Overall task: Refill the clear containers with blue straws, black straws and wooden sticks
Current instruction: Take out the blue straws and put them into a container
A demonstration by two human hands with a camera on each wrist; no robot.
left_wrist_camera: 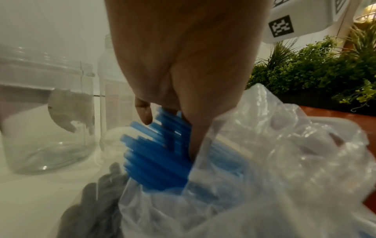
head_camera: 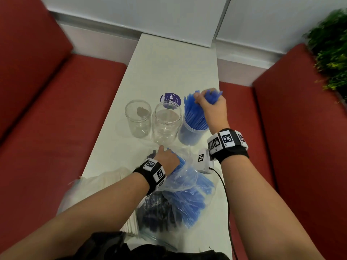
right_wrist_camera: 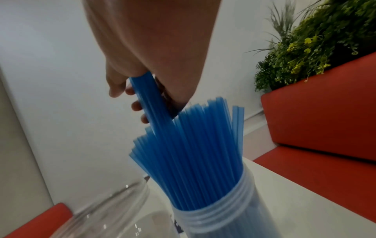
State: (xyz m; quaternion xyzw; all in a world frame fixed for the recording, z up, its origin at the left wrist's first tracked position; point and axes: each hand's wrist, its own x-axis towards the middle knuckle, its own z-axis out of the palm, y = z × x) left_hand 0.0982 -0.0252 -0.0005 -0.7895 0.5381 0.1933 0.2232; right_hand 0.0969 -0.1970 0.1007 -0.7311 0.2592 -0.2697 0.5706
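Note:
Three clear jars stand in a row on the white table (head_camera: 169, 59). The right jar (head_camera: 189, 135) (right_wrist_camera: 219, 214) is packed with blue straws (head_camera: 193, 113) (right_wrist_camera: 193, 153). My right hand (head_camera: 210, 102) (right_wrist_camera: 142, 90) grips a small bunch of blue straws (right_wrist_camera: 148, 96) above that jar, their lower ends among the others. The middle jar (head_camera: 166, 124) and left jar (head_camera: 138, 119) (left_wrist_camera: 46, 112) hold no straws. My left hand (head_camera: 166, 156) (left_wrist_camera: 162, 112) grips blue straws (left_wrist_camera: 154, 153) at the mouth of a clear plastic bag (head_camera: 187, 190) (left_wrist_camera: 284, 161). Black straws (head_camera: 159, 211) (left_wrist_camera: 91, 201) lie bagged beside it.
A pale bag of wooden sticks (head_camera: 105, 182) lies at the near left edge. A round purple sticker (head_camera: 170, 99) is behind the middle jar. Red bench seats (head_camera: 65, 109) flank the table. Green plants (head_camera: 330, 49) stand at the far right. A black cable (head_camera: 225, 194) trails along the table's right side.

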